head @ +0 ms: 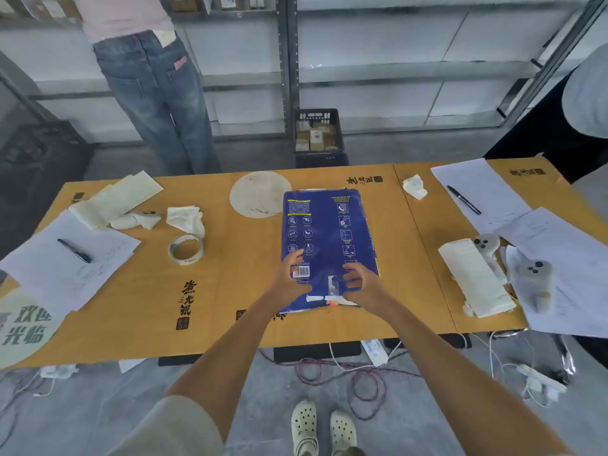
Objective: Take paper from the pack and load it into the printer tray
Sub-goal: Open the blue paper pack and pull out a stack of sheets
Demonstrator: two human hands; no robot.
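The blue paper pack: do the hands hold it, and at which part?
Both hands rest on the near end of the blue paper pack, left hand by the barcode, right hand beside the taped seam. The pack lies flat on the table; no lifting grip shows.

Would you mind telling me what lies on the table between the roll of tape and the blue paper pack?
In the head view, nothing: between the roll of tape and the blue paper pack there is only bare table.

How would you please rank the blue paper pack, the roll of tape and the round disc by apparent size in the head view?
1. blue paper pack
2. round disc
3. roll of tape
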